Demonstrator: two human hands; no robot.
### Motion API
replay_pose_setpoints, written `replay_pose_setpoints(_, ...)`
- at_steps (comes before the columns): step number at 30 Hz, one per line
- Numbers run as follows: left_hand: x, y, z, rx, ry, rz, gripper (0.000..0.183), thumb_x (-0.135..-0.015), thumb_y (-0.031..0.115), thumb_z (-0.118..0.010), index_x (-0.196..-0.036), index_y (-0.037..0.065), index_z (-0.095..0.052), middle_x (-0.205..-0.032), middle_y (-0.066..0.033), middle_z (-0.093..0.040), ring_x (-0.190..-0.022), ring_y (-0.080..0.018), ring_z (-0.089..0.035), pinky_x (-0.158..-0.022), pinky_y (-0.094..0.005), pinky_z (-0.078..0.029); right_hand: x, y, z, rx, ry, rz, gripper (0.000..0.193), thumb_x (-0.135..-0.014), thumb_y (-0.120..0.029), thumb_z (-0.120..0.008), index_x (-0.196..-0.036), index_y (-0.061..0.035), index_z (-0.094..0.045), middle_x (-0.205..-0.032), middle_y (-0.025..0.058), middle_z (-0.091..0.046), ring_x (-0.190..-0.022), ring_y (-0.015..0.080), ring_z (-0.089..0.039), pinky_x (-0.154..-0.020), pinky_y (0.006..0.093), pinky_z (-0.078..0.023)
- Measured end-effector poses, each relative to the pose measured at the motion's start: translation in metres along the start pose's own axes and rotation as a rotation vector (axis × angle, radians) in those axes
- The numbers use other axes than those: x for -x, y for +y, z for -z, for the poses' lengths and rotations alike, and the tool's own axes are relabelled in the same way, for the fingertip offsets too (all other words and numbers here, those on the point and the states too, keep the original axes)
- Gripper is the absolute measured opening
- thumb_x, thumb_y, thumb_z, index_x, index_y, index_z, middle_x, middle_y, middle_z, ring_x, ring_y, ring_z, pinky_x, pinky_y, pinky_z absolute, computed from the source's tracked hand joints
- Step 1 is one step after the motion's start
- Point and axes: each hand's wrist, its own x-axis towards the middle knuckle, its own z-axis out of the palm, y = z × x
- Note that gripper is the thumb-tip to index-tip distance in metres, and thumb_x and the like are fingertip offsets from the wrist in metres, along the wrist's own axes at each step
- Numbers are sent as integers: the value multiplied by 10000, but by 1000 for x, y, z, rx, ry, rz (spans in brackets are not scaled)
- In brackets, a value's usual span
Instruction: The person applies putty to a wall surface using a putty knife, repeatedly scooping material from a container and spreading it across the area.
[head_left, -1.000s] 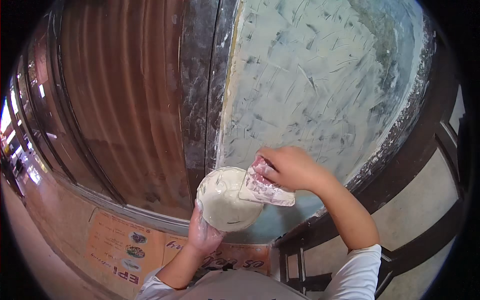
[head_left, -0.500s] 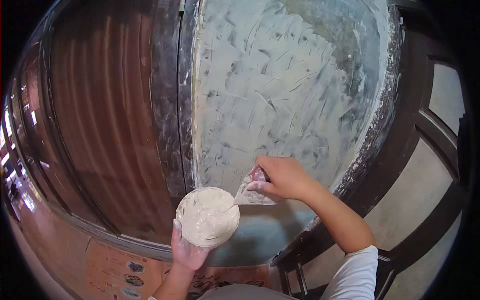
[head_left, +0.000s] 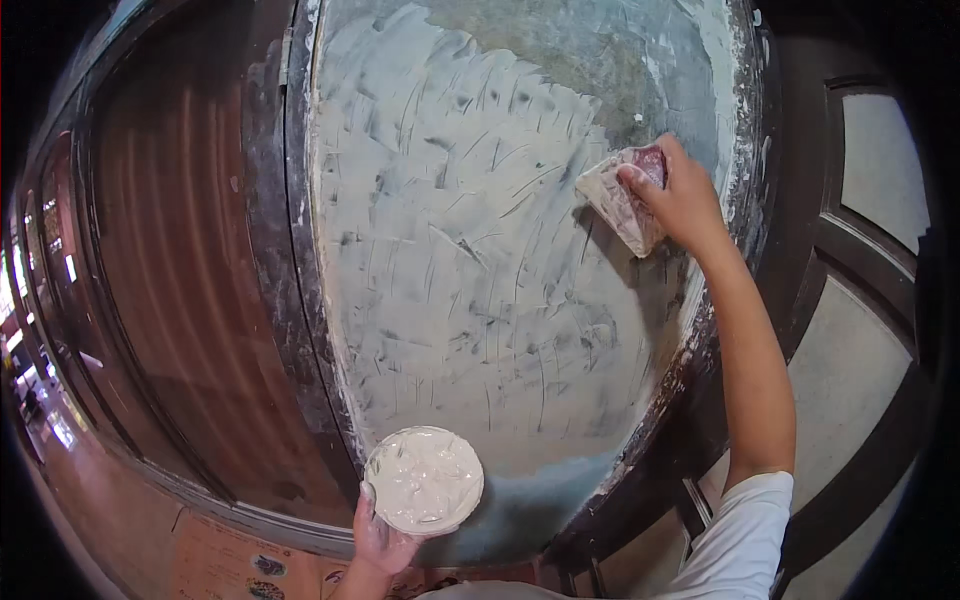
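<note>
My left hand [head_left: 380,540] holds up a round tub of creamy white putty [head_left: 425,480] from below, its thumb against the side. With fingers and thumb closed, my right hand [head_left: 675,190] grips a putty-smeared filling knife [head_left: 622,205], a wide flat spreader with a reddish part under the fingers. The knife is raised at the upper right of the wall panel [head_left: 470,250], next to the edge of the coated area. Whether its blade touches the surface I cannot tell. Pale putty with dark streaks covers most of the panel; bare grey-blue shows at its top and bottom.
Dark, paint-flecked trim borders the panel. On the left stands a brown wooden panel [head_left: 175,280] with a dark frame post [head_left: 275,200] beside it. A dark-framed door with pale panels [head_left: 850,330] is at the right. An orange printed sheet [head_left: 225,560] lies low at the left.
My right hand has moved from beside the tub up and to the right across the panel with the filling knife. The view has shifted; the tub sits slightly lower in it.
</note>
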Motion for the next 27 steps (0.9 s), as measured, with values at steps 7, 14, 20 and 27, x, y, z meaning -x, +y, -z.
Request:
replay_pose_setpoints(7, -16, -30, -2, 2, 13, 4, 780, -978, 591, -421, -1580, 163, -170, -1613, -175, -223, -1435, -452, -302, -1079, -691, -351, -32, 9, 2, 186, 66, 58, 546, -889, -561, -633, -1117, -74, -536, -950, 182, -700, -917, 399, -668, -756, 494, -507)
replay_pose_setpoints(14, -26, -57, 1, 300, 66, -39, 792, -970, 591, -434, -1576, 148, -179, -1617, -188, -199, -1427, -487, -290, -1032, -742, -360, -28, 5, -13, 115, -9, 165, 506, -896, -541, -637, -1152, -118, -531, -947, 147, -706, -901, 376, -677, -740, 477, -513)
replay_pose_setpoints(20, -35, -77, 1, 12, 70, -15, 787, -970, 591, -431, -1577, 157, -178, -1617, -183, -202, -1427, -487, -289, -1027, -743, -363, -62, 32, 11, 93, 180, 25, 513, -893, -553, -633, -1105, -99, -521, -936, 172, -700, -914, 373, -677, -765, 493, -514)
replay_pose_setpoints(27, -41, -84, -4, 82, 70, -25, 743, -992, 556, -411, -1577, 162, -179, -1615, -182, -210, -1424, -493, -291, -1029, -745, -359, -43, 25, -13, 182, 122, 162, 531, -877, -599, -627, -1071, -111, -551, -890, 164, -703, -875, 386, -680, -718, 498, -519)
